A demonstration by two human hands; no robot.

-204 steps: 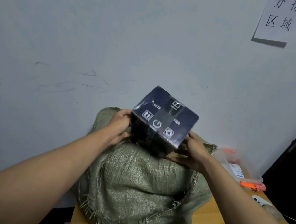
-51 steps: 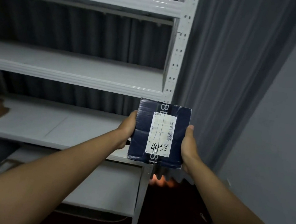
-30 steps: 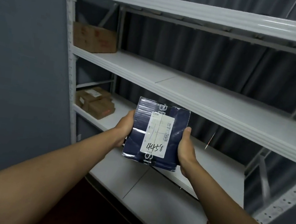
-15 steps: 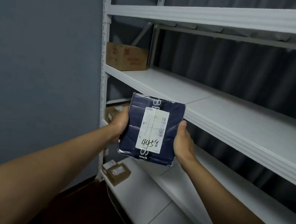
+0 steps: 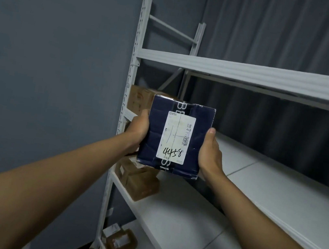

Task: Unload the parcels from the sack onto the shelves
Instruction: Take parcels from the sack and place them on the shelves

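The parcel (image 5: 175,136) hides both hands' fingers and part of the box (image 5: 139,99) at ten o'clock; label print is unreadably small.

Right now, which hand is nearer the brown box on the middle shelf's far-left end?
Left. The left hand grips the navy parcel just beside the brown box; the right hand holds the parcel's opposite side.
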